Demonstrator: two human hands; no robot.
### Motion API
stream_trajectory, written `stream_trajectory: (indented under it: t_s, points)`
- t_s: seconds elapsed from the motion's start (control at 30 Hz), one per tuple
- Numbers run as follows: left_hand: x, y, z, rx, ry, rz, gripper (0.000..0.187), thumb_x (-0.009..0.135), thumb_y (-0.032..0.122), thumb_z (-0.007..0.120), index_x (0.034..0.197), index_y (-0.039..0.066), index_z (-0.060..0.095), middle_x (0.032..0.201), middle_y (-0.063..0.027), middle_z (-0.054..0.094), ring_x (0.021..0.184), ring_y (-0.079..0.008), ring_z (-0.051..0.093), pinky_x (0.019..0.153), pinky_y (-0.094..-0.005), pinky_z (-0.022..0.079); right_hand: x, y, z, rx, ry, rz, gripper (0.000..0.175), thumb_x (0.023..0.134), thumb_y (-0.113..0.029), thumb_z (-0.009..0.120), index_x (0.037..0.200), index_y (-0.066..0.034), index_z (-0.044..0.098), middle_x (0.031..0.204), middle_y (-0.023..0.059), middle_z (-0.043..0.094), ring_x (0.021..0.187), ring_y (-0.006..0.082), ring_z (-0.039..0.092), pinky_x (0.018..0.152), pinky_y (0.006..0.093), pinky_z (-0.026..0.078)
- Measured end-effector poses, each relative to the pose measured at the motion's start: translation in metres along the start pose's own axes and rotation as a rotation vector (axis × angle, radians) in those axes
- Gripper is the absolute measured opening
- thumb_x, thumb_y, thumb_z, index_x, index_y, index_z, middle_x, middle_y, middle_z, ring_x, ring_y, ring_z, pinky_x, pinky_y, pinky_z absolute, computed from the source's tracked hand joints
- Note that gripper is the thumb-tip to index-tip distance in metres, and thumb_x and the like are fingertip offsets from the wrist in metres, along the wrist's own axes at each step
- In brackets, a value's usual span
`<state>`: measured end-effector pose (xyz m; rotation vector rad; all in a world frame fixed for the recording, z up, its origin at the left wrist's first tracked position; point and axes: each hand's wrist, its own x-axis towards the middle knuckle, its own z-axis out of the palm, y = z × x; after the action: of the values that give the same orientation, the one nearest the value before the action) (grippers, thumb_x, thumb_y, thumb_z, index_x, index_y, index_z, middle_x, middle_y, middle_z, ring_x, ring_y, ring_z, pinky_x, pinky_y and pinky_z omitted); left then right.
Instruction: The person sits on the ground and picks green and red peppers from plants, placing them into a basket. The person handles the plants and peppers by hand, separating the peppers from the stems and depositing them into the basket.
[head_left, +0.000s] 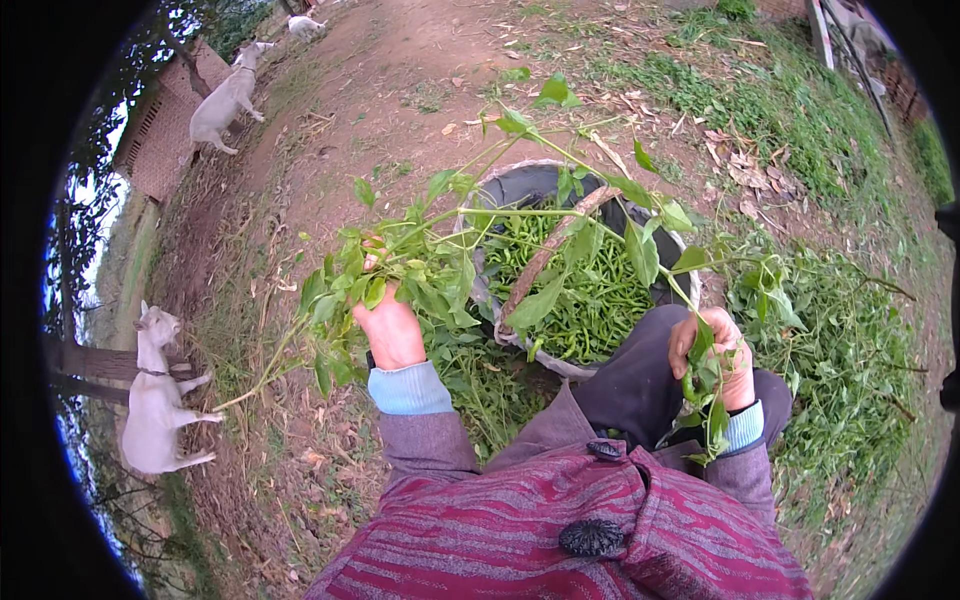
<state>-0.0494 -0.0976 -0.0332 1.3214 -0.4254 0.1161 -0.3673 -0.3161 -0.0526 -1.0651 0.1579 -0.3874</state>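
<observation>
A leafy pepper plant (495, 213) stretches across my view, its branches passing over a lined basket (517, 182). My left hand (390, 322) grips the plant's stem among dense leaves that hide most of the fingers. On the other side, my right hand (716, 352) has its fingers closed around the end of a branch, where a green chili pepper (688, 386) hangs by the fingertips. Many green chili peppers (592, 300) fill the basket's bottom. Its curved handle (551, 247) arches over them, partly behind the leaves.
Heaped pepper plants (825, 375) lie to the right of my knee, with more cut greenery (480, 390) below the basket. Three white goats stand at the left, the nearest goat (157, 397) beside a tree trunk (97, 360). A brick building (169, 124) rises behind.
</observation>
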Motion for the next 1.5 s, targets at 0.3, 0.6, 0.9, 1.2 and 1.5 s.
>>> stream_trajectory:
  t_s: [0.3,0.6,0.9,1.2,1.5]
  points:
    - [0.029,-0.018,-0.030,-1.575,-0.059,-0.422,0.022,0.094,0.013,0.052,0.110,-0.001,0.048,0.096,-0.0097,0.050,0.075,-0.0174,0.048,0.064,-0.0276,0.044,-0.008,-0.013,-0.032,-0.812,0.341,0.044,0.023,0.092,-0.019,0.060,0.087,0.0017,0.067,0.083,0.0056,0.065,0.079,0.0116,0.058,0.069,0.0262,0.045]
    - [0.041,-0.021,-0.068,-1.831,-0.071,-0.395,0.023,0.089,0.007,0.048,0.109,-0.005,0.048,0.083,-0.0092,0.048,0.062,-0.0154,0.041,0.058,-0.0285,0.040,-0.014,-0.013,-0.093,-1.021,0.756,-0.327,0.016,0.098,-0.010,0.054,0.088,0.0004,0.061,0.080,0.0022,0.064,0.073,0.0073,0.053,0.067,0.0214,0.042]
    - [0.042,0.002,-0.045,-1.415,-0.230,-0.337,0.031,0.099,0.016,0.045,0.121,-0.006,0.045,0.111,-0.0150,0.053,0.103,-0.0251,0.056,0.096,-0.0359,0.049,0.078,0.025,-0.020,-1.708,0.405,-0.365,0.046,0.081,-0.009,0.067,0.125,-0.0045,0.054,0.115,0.0174,0.061,0.108,0.0368,0.057,0.093,0.0459,0.046]
    - [-0.038,0.000,0.061,-1.129,-0.220,-0.479,0.049,0.099,0.028,0.050,0.138,0.000,0.042,0.141,-0.0162,0.048,0.127,-0.0273,0.049,0.107,-0.0405,0.044,0.089,0.069,0.080,-0.286,-0.121,0.076,0.057,0.091,-0.018,0.066,0.139,0.0010,0.042,0.134,0.0124,0.053,0.123,0.0210,0.049,0.104,0.0339,0.039]
    - [-0.088,-0.018,0.087,-0.830,-0.507,-0.620,0.063,0.100,0.051,0.038,0.143,0.004,0.039,0.135,-0.0111,0.053,0.123,-0.0251,0.052,0.107,-0.0404,0.041,0.080,0.077,0.067,-0.326,0.146,-0.099,0.027,0.091,-0.012,0.061,0.116,-0.0014,0.061,0.106,0.0025,0.063,0.097,0.0132,0.056,0.084,0.0305,0.047]
